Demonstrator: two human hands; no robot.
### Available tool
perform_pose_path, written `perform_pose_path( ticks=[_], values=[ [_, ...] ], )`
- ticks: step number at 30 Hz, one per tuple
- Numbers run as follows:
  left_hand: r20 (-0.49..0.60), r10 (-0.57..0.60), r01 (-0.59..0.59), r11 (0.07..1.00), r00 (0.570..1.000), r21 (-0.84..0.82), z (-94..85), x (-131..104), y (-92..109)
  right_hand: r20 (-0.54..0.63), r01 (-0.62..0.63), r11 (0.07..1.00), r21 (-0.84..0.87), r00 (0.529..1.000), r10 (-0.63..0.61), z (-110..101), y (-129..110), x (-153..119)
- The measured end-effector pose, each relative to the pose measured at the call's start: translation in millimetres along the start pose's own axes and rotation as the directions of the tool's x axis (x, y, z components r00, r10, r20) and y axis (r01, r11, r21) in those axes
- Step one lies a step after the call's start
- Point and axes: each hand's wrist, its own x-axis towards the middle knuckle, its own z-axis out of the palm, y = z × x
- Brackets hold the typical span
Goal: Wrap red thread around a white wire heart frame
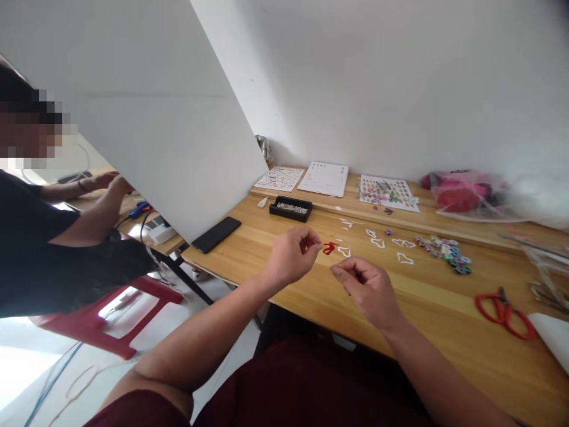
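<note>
My left hand (297,255) is raised over the wooden table (249,261), thumb and fingertips pressed together. Anything between them is too small to make out. To its right, my right hand (367,290) is also closed in a pinch, with its contents too small to tell. The two hands are a short gap apart. Just beyond the left fingertips is a small red piece (329,248), beside a white outline cut-out (344,252). Farther right lie more white cut-outs (405,258) and a cluster of colourful small pieces (448,252).
A black tray (290,209) of small bits and a black phone (216,234) lie to the left. Red-handled scissors (504,314) are at the right. Printed sheets (323,179) and a bag (462,196) line the back. Another person (66,243) works beyond the white partition (178,107).
</note>
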Motion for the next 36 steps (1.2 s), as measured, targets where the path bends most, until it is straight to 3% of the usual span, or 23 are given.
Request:
perform_pose_path(
  ticks=[3, 6, 9, 12, 15, 18, 21, 24, 28, 31, 36],
  values=[
    [0.087, 0.060, -0.071, 0.988, 0.994, 0.136, -2.2, -3, 0, -0.028, 0.198, 0.958, -0.209, 0.978, -0.208, -8, -15, -1],
    [0.230, 0.034, -0.066, 0.989, 0.973, 0.132, -2.1, -8, 5, 0.048, 0.366, 0.856, -0.365, 0.925, -0.376, -19, -29, 5],
    [0.383, -0.011, 0.007, 1.000, 0.924, 0.012, -1.8, -12, 14, 0.100, 0.336, 0.880, -0.335, 0.942, -0.321, -31, -32, 19],
    [0.455, -0.025, 0.109, 0.981, 0.890, -0.161, -3.0, -15, 21, 0.103, 0.155, 0.972, -0.178, 0.985, -0.138, -36, -23, 31],
    [0.418, -0.038, 0.174, 0.941, 0.908, -0.291, -3.7, -15, 22, 0.152, -0.033, 0.997, 0.073, 0.988, 0.021, -32, -7, 32],
    [0.326, -0.085, 0.206, 0.911, 0.941, -0.358, -1.3, -14, 19, 0.181, -0.192, 0.924, 0.331, 0.974, 0.138, -20, 7, 22],
    [0.200, -0.129, 0.198, 0.904, 0.971, -0.380, 3.6, -13, 14, 0.174, -0.250, 0.862, 0.441, 0.966, 0.192, -8, 13, 10],
    [0.088, -0.137, 0.158, 0.928, 0.987, -0.336, 8.4, -13, 9, 0.137, -0.216, 0.896, 0.387, 0.975, 0.176, -3, 10, 0],
    [-0.006, -0.105, 0.101, 0.971, 0.994, -0.217, 11.9, -14, 6, 0.077, -0.088, 0.988, 0.127, 0.994, 0.078, -4, -1, -7],
    [-0.007, -0.113, 0.109, 0.968, 0.994, -0.226, 13.1, -14, 8, 0.073, 0.011, 1.000, -0.019, 0.997, -0.009, -4, -5, -11],
    [0.042, -0.177, 0.179, 0.911, 0.983, -0.371, 16.0, -14, 9, -0.008, 0.063, 0.994, -0.087, 0.998, -0.064, -2, 5, -13]
  ],
)
